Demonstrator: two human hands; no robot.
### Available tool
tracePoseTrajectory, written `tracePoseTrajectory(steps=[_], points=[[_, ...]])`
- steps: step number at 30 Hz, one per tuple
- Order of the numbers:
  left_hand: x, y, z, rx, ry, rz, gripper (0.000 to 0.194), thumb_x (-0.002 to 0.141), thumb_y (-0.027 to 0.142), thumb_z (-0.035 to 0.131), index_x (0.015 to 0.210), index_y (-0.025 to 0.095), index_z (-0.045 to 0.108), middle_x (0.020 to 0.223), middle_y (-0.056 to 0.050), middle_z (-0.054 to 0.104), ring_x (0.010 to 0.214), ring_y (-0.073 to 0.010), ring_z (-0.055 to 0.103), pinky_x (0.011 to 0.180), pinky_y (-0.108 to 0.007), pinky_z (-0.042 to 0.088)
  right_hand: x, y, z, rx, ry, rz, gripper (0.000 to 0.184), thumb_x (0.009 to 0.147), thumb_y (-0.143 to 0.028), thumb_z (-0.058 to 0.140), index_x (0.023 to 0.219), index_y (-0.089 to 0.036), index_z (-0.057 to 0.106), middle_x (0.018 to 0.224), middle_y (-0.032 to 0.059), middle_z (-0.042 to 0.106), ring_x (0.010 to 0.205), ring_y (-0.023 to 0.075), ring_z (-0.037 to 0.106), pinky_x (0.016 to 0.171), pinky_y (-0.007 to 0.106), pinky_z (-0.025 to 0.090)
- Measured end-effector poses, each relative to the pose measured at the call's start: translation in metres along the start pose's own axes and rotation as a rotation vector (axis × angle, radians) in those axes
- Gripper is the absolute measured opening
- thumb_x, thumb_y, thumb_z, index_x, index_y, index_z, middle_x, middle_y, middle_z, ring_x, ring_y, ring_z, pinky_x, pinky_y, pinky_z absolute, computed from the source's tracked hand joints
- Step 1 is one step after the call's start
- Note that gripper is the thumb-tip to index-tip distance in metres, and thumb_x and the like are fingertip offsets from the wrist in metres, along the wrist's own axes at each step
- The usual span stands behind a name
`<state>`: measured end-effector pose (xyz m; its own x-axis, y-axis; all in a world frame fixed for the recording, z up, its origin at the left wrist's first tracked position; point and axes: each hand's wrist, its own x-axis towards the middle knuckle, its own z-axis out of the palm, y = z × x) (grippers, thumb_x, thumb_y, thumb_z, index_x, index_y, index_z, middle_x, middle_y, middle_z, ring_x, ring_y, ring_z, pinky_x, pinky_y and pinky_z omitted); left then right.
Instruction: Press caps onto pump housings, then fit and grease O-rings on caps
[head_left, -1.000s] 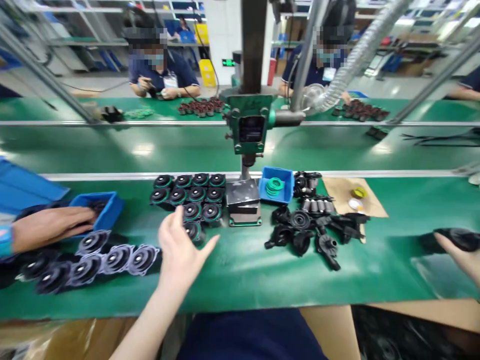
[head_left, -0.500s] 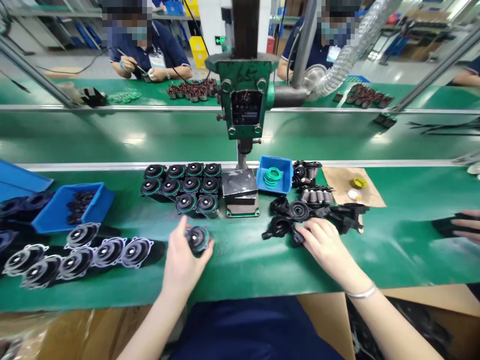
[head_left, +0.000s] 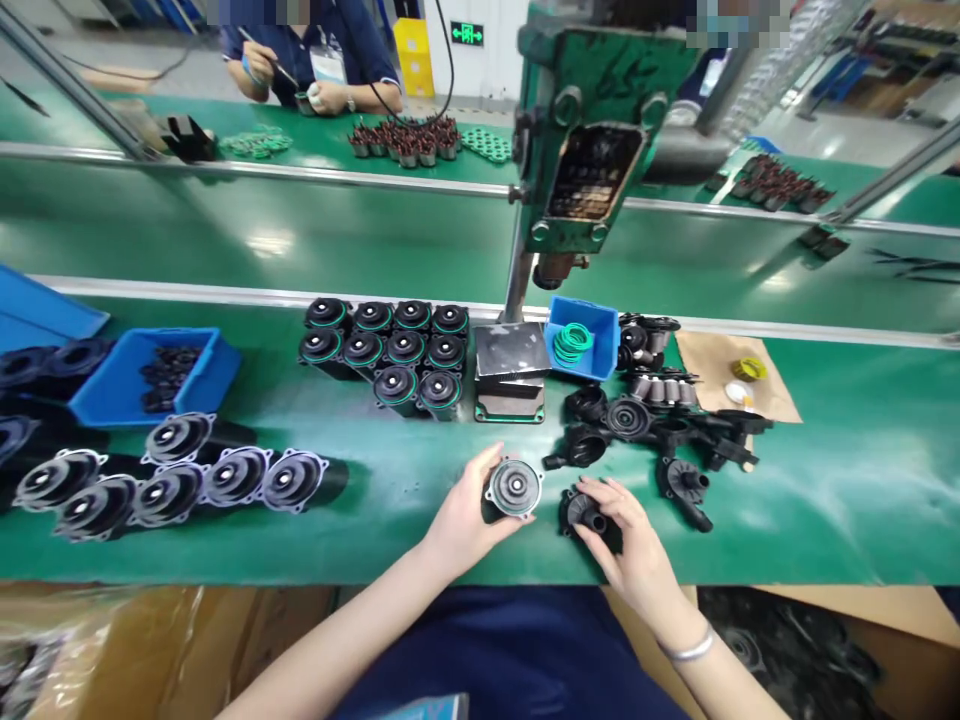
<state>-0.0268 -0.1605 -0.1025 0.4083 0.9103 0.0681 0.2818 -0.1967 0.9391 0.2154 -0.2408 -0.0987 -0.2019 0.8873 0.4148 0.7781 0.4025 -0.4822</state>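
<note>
My left hand is closed around a black pump motor body, its round flanged face turned up toward me. Close to its right, my right hand grips a black plastic pump cover with a short spout, fingers over its rim. The two parts are apart by a small gap. Just beyond the hands lie loose black covers, and another pump cover rests to the right of my right hand. Motor bodies with green sealing rings stand in rows at the back left.
A green press stands over a metal block. Beside it is a blue bin with green rings. Motor bodies and a blue bin of small black parts lie left. A co-worker sits across the bench.
My left hand has moved right with the motor body. My right hand has drawn a pump cover from the pile toward me, beside the motor body. The camera view has shifted.
</note>
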Motion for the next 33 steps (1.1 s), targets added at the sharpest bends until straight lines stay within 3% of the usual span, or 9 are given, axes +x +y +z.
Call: tracePoseTrajectory(steps=[2, 4, 7, 10, 15, 22, 33], points=[[-0.003, -0.002, -0.001, -0.063, 0.002, -0.009, 0.075, 0.074, 0.026, 0.081, 0.136, 0.019, 0.038, 0.137, -0.017, 0.059, 0.129, -0.0279, 0.057, 0.106, -0.044, 0.051, 0.005, 0.0, 0.001, -0.022, -0.008, 0.03, 0.028, 0.091, -0.021, 0.061, 0.116, -0.016, 0.051, 0.122, 0.0122, 0.064, 0.119, 0.0222, 0.061, 0.104, 0.051, 0.053], [-0.004, -0.003, -0.003, -0.093, -0.001, -0.007, 0.069, 0.075, 0.025, 0.08, 0.132, 0.019, 0.042, 0.137, -0.016, 0.059, 0.127, -0.028, 0.059, 0.107, -0.045, 0.051, 0.014, -0.003, -0.005, -0.031, -0.046, 0.024, 0.023, 0.091, -0.026, 0.062, 0.112, -0.017, 0.058, 0.118, 0.0102, 0.066, 0.112, 0.0215, 0.065, 0.097, 0.045, 0.057], [-0.004, -0.002, -0.005, -0.074, -0.018, 0.029, 0.066, 0.077, 0.025, 0.078, 0.133, 0.021, 0.044, 0.137, -0.015, 0.059, 0.127, -0.0279, 0.059, 0.108, -0.047, 0.05, 0.039, -0.016, -0.022, -0.003, 0.032, 0.065, 0.017, 0.089, -0.028, 0.065, 0.102, -0.017, 0.062, 0.109, 0.0084, 0.069, 0.1, 0.0185, 0.069, 0.087, 0.035, 0.061], [-0.002, -0.001, -0.007, -0.026, -0.01, 0.092, 0.065, 0.078, 0.024, 0.077, 0.134, 0.022, 0.044, 0.135, -0.013, 0.06, 0.126, -0.0273, 0.06, 0.108, -0.047, 0.049, 0.072, -0.035, -0.031, 0.002, 0.086, 0.077, 0.019, 0.087, -0.028, 0.069, 0.101, -0.018, 0.062, 0.105, 0.0077, 0.069, 0.097, 0.0174, 0.069, 0.085, 0.032, 0.06], [-0.002, -0.003, -0.007, 0.017, 0.033, 0.18, 0.064, 0.079, 0.026, 0.076, 0.134, 0.022, 0.043, 0.129, -0.012, 0.064, 0.122, -0.027, 0.062, 0.105, -0.044, 0.053, 0.106, -0.06, -0.009, 0.049, -0.004, -0.027, 0.021, 0.086, -0.028, 0.07, 0.101, -0.017, 0.059, 0.101, 0.0073, 0.067, 0.094, 0.0151, 0.068, 0.082, 0.027, 0.06], [-0.003, -0.009, -0.005, 0.028, 0.032, 0.186, 0.065, 0.081, 0.029, 0.074, 0.136, 0.022, 0.039, 0.13, -0.013, 0.062, 0.122, -0.028, 0.062, 0.103, -0.044, 0.054, 0.109, -0.066, 0.002, -0.005, -0.105, -0.077, 0.023, 0.088, -0.03, 0.067, 0.105, -0.018, 0.057, 0.103, 0.0079, 0.066, 0.096, 0.0155, 0.068, 0.081, 0.027, 0.06], [-0.002, -0.009, -0.006, 0.016, 0.012, 0.231, 0.064, 0.086, 0.031, 0.07, 0.139, 0.021, 0.037, 0.133, -0.015, 0.06, 0.125, -0.028, 0.06, 0.104, -0.045, 0.054, 0.104, -0.064, 0.002, 0.037, -0.106, -0.051, 0.028, 0.085, -0.026, 0.071, 0.108, -0.015, 0.058, 0.108, 0.0094, 0.065, 0.103, 0.0152, 0.066, 0.09, 0.027, 0.058]])
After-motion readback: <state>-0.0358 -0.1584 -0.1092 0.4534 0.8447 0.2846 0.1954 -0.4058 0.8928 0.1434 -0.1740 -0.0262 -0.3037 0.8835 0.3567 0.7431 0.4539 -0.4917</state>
